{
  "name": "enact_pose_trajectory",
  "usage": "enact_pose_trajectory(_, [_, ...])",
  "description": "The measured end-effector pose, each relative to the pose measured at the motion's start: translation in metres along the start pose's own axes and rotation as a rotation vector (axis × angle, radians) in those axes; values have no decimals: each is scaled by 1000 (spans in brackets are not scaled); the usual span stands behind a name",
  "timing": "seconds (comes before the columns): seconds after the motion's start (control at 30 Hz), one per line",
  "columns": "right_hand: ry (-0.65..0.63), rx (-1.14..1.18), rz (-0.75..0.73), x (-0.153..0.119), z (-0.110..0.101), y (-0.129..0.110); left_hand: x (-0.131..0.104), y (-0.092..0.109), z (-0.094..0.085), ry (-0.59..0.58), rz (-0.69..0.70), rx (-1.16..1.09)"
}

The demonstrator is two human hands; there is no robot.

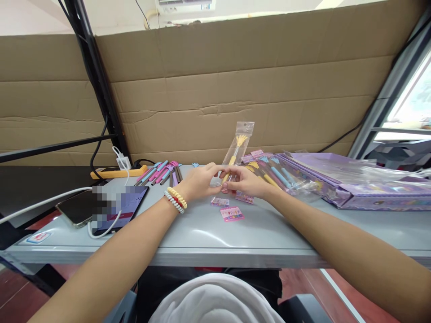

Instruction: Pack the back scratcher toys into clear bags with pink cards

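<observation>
A yellow back scratcher (233, 158) with a small hand-shaped head stands tilted inside a clear plastic bag (247, 129), above the table's middle. My left hand (201, 181) pinches the bag's lower end from the left side, thumb and fingers closed. From the right, my right hand (248, 183) grips the same lower end, its fingertips meeting those of the left. Both hands partly hide the bag's bottom. Just below them lie small printed pink cards (232, 214) on the table.
Loose pink, blue and purple back scratchers (161, 172) lie at the left. Bagged ones (279, 174) are at the right, beside a purple box (363, 197) holding clear bags. A phone (79, 208), a tablet (133, 204) and a white cable occupy the table's (198, 242) left end. Cardboard (208, 89) stands behind.
</observation>
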State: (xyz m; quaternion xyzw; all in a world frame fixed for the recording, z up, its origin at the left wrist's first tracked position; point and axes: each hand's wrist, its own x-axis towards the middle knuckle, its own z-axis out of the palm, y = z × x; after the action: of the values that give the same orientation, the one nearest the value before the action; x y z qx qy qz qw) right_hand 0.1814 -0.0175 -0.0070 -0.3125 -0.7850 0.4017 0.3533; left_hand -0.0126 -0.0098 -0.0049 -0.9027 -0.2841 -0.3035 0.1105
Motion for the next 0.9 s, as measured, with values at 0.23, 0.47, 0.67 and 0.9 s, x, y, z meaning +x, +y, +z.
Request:
enact_pose_trajectory(0.23, [-29, 141, -21, -2, -1, -3, 1, 6, 4, 75, 20, 30])
enact_pose_trajectory(0.47, [-148, 127, -10, 0, 2, -1, 1, 8, 5, 40, -86, -118])
enact_pose_trajectory(0.67, [-107, 159, 17, 1, 0, 1, 1, 4, -2, -14, 13, -238])
enact_pose_trajectory(0.9, [-112, 208, 52, 0, -7, 3, 2, 1, -3, -33, 5, -322])
